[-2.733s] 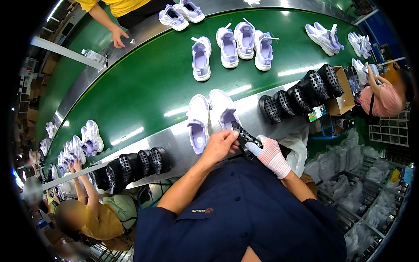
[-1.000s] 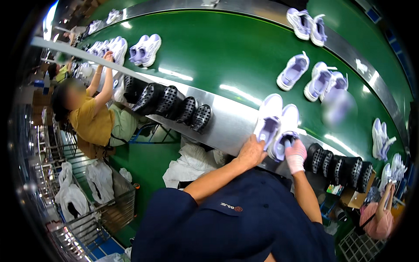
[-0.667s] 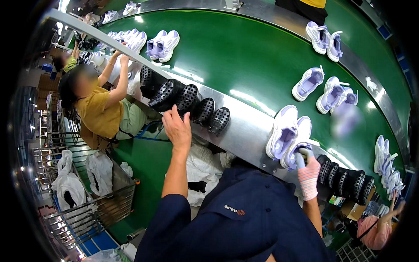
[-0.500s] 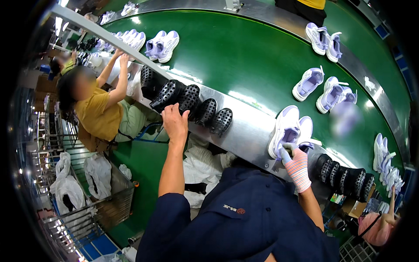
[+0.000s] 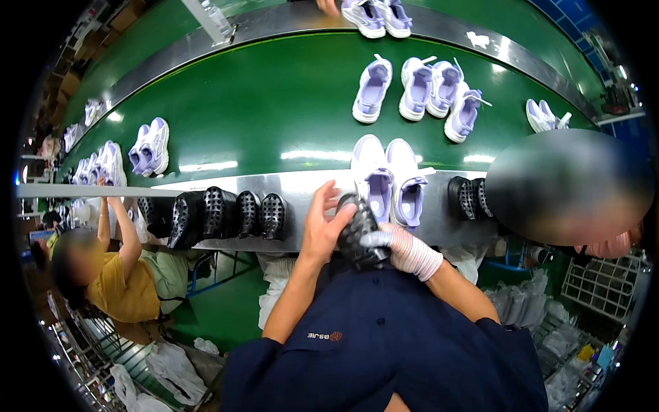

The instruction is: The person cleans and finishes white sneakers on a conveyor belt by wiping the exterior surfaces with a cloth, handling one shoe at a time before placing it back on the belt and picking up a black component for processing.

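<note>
While a broad, glossy green work surface sweeps from left to right across the far side, a brushed-steel ledge runs along its near edge. At the left, a seated co-worker in a mustard-yellow shirt raises both arms toward the line. Five black plastic shoe forms dotted with round holes stand side by side on the ledge, left of centre. Farther off, four white-and-lavender sneakers sit loosely grouped on the green. Nearer, a matching pair of white sneakers with lavender linings stands at the ledge, toes pointing far. The right hand, in a striped knit glove, is curled around the near right side of a single black, hole-studded plastic form, which is held tilted just on the near side of the pair. The bare left hand is loosely spread, fingers raised and thumb against the form's left side; whether it bears any weight is hard to judge.
</note>
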Tool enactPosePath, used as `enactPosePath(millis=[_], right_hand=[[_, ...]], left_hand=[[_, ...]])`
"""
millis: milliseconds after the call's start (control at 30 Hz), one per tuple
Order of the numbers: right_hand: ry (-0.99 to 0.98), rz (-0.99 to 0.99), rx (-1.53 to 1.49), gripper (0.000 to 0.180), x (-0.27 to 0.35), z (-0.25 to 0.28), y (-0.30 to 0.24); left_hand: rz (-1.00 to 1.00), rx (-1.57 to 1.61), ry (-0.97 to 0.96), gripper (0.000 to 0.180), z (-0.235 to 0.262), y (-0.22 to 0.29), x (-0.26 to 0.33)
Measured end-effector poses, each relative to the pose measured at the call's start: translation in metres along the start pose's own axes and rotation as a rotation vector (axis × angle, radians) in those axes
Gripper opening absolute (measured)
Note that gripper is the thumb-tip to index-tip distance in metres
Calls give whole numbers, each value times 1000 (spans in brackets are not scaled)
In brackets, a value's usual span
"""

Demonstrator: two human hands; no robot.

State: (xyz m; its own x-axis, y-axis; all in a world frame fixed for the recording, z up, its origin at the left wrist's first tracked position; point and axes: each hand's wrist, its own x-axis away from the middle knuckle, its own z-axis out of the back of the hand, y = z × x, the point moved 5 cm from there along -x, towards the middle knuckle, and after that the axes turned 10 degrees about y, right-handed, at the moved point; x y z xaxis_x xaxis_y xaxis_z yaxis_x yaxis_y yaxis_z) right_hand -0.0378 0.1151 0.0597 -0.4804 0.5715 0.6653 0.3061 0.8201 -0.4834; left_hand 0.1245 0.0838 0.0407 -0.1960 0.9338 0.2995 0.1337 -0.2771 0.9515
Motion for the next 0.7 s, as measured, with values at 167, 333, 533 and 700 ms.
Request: enactPosePath(millis=[167,333,533,700], right_hand=[[650,429,1418,70,39,5,-27],[705,419,1499,65,46,36,-14],[743,231,1671,49,36,70,-39],[766,296,1704,24,-12,58,-59]], left_hand=[[188,84,62,20,-32,-44,-19],[73,-63,92,19,-64,-66,-22],[-800,-800,205,34,-84,-3,-44],[-595,-645,-370,17,-104,-36,-69]])
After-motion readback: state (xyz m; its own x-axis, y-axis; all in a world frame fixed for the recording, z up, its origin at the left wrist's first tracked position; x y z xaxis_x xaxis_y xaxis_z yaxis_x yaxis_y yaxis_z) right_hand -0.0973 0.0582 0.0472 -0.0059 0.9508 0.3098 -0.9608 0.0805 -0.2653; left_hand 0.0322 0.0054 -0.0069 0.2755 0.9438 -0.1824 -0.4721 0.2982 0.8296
